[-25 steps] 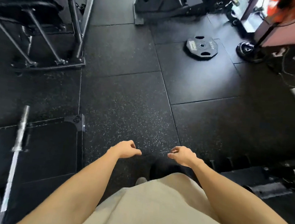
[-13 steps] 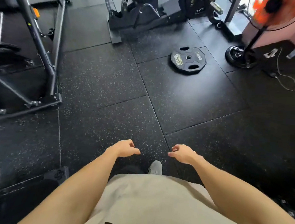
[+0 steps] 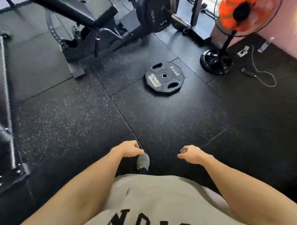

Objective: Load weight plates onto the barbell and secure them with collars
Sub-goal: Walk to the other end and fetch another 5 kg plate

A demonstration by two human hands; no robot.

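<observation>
Both hands empty w/ fingers loosely curled, left hand (image 3: 128, 149) & right hand (image 3: 190, 154) apart above the floor (image 3: 161, 124), weight plate (image 3: 164, 76) lying flat ahead.

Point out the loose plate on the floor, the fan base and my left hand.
loose plate (image 3: 164, 75): head view, centre hole.
fan base (image 3: 212, 61): head view, round foot.
left hand (image 3: 129, 148): head view, back of hand.

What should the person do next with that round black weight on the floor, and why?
Probably step forward and bend down to the weight plate. It lies flat on the rubber floor, ahead of both hands, out of reach. The left hand and right hand hang loosely curled and hold nothing, so they are free to grip it by its two slots.
</observation>
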